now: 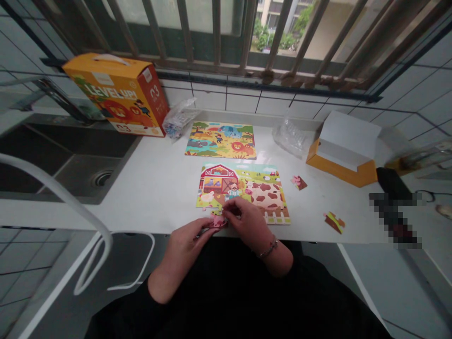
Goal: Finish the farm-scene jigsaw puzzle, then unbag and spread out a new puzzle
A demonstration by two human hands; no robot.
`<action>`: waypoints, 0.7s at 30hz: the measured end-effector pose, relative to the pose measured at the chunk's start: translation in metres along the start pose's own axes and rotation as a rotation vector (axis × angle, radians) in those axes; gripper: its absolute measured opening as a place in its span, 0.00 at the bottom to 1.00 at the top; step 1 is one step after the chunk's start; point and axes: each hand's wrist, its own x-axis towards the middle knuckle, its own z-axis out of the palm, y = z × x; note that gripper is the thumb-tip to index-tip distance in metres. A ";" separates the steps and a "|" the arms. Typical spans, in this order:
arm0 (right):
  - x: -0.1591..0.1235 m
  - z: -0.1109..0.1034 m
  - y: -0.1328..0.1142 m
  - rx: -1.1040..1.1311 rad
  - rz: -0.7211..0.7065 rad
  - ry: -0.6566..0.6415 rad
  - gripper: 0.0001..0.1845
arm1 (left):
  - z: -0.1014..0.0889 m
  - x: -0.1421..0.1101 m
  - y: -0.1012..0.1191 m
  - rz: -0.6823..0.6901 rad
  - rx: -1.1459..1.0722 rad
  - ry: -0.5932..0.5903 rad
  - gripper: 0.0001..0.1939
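Observation:
A farm jigsaw puzzle (261, 176) with a red barn and a spotted cow lies before me on the white counter, its lower left part unfilled. At that gap my left hand (189, 240) pinches a pink puzzle piece (218, 219) between thumb and fingers. My right hand (243, 219), with a bracelet at the wrist, closes its fingertips on the same piece's right side and partly covers the puzzle. Two loose pieces lie to the right: a pink and brown piece (299, 181) and a yellow-green one (334, 222). Behind, an animal puzzle (221, 140) with lions lies flat.
An orange puzzle box (118, 96) stands at the back left beside a plastic bag (179, 120). Clear plastic wrap (289, 136) and an open box (342, 150) sit at the back right. To the left are a dark sink (74, 165) and a white hose (67, 190).

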 end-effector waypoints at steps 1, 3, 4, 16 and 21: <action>-0.001 0.000 0.001 -0.050 -0.046 0.018 0.03 | 0.000 0.001 -0.001 0.013 0.024 0.008 0.12; -0.004 -0.001 0.003 -0.163 -0.146 0.045 0.04 | 0.001 0.005 -0.004 0.033 0.065 0.020 0.12; -0.006 -0.001 0.004 -0.212 -0.190 0.051 0.05 | 0.001 0.007 -0.006 0.046 0.079 0.017 0.12; -0.032 0.012 0.015 -0.451 -0.412 0.030 0.07 | -0.006 0.025 -0.014 0.274 0.167 -0.085 0.07; -0.033 0.012 0.018 -0.464 -0.387 -0.001 0.09 | -0.008 0.025 -0.014 0.350 0.248 -0.067 0.10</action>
